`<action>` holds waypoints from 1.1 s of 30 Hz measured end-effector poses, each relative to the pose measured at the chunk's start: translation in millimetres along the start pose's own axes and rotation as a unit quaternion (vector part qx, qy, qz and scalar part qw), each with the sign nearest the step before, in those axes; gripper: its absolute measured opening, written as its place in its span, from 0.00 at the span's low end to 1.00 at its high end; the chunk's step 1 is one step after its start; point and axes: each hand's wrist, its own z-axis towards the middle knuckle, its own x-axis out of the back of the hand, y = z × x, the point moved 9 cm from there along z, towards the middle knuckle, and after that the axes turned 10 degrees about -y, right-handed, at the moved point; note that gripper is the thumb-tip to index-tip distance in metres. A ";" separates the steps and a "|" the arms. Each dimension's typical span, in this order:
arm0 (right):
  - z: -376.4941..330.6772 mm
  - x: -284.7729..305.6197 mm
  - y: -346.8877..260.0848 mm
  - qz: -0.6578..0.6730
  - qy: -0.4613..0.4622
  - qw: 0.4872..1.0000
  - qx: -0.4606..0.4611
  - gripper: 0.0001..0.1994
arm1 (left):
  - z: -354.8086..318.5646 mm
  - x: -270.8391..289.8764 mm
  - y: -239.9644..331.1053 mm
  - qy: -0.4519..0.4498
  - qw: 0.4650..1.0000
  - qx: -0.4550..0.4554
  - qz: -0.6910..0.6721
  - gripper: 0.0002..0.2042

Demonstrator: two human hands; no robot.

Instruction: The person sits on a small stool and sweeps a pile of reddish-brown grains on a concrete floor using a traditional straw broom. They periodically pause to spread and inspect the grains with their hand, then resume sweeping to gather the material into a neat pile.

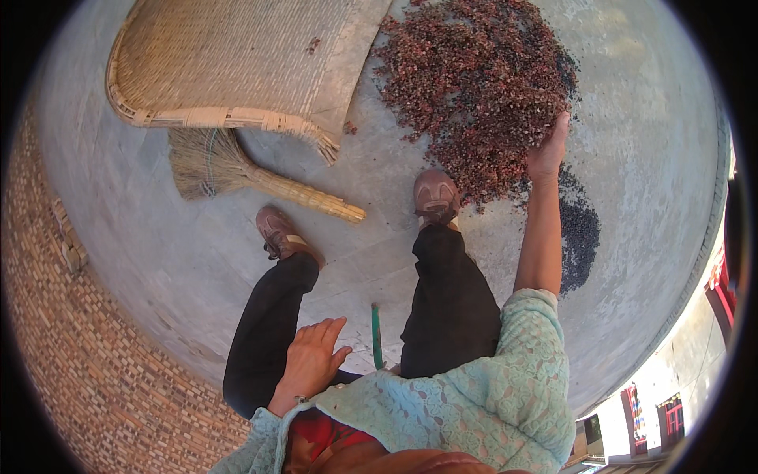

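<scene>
My right hand (548, 155) reaches into the right edge of a heap of dried reddish-brown peppercorn husks (474, 79). Its palm seems turned up and cupped, with husks lying over it; most of the fingers are hidden under them. Small black seeds (579, 237) lie in a dark patch beside my right forearm, and some show among the husks. My left hand (313, 351) is held near my left thigh, empty, with its fingers stretched out.
A large woven bamboo winnowing basket (237, 63) lies at the upper left, a few husks on it. Partly under its near rim is a straw hand broom (260, 175). My shoes (437, 195) stand on the grey concrete. A green strip (377, 336) shows between my legs.
</scene>
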 end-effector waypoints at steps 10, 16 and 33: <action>11.2 15.7 -5.7 -0.545 -0.016 0.832 0.100 0.39 | -0.8 -0.3 0.4 0.001 1.000 -0.008 -0.002 0.26; -62.2 -81.1 37.8 -0.700 -0.142 0.680 0.166 0.54 | -0.6 -0.6 1.1 0.002 1.000 -0.007 -0.001 0.26; -22.9 7.1 26.4 -0.277 -0.059 0.957 0.068 0.32 | -0.4 -1.3 -2.3 0.002 1.000 -0.004 0.000 0.26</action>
